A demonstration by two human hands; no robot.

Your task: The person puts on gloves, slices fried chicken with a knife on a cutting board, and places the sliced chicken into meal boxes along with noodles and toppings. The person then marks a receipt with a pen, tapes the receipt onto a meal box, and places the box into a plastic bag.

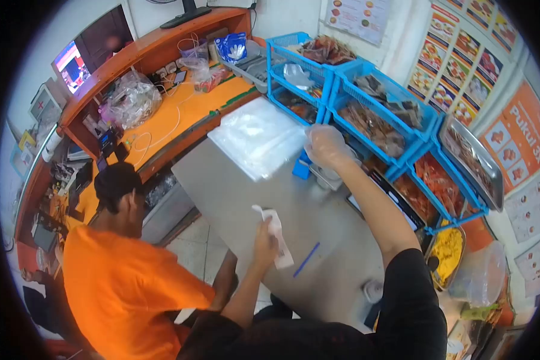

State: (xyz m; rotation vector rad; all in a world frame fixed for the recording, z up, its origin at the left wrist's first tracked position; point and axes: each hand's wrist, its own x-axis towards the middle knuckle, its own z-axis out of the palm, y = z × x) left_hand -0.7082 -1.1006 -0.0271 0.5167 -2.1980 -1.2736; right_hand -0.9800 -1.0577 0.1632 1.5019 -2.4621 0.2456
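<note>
Far left, person in orange (123,276) is near the L arm & may bump it, so the slip could drop; bag pile (246,141) is upper ctr. L hand (264,245), lower ctr, is curled shut w/ the white slip (284,254) pinched in it, pen (306,260) just right. R hand (328,147), gloved, upper right of ctr, is part curled by the bags, can't tell if it's got anything; slick glove may push bags crooked.

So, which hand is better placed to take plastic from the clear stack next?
Probably the right hand: gloved, it is near the right edge of the clear plastic stack. The left hand is farther off, holding a paper slip.
</note>
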